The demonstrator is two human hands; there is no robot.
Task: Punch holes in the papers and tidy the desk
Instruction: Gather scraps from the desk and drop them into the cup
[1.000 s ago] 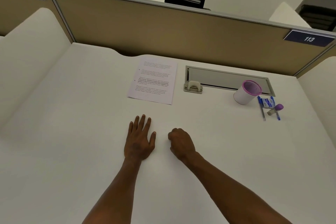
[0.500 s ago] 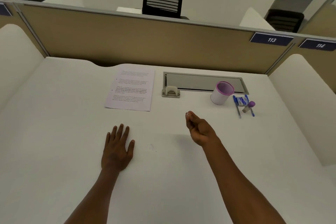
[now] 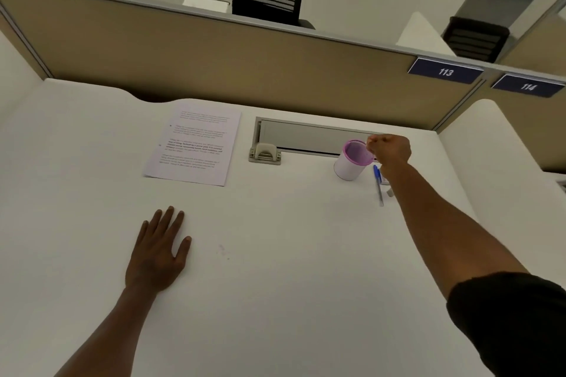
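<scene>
A printed sheet of paper [image 3: 193, 144] lies flat at the back of the white desk [image 3: 275, 300]. A small beige hole punch [image 3: 265, 154] sits just to its right. Further right stands a white cup with a pink rim [image 3: 349, 167]. My right hand [image 3: 390, 148] hovers over the cup's right rim with its fingers pinched together; anything in the pinch is too small to see. My left hand [image 3: 157, 254] rests flat on the desk, fingers spread, holding nothing.
A blue pen [image 3: 378, 185] lies right of the cup, and small items beside it are partly hidden by my forearm. A grey cable recess [image 3: 306, 135] runs behind the punch and cup. A tan partition [image 3: 214, 61] closes the back; white dividers flank both sides.
My right hand lifted off the desk beside the left hand and reached far right and back to the cup, fingers staying pinched. The left hand stayed flat.
</scene>
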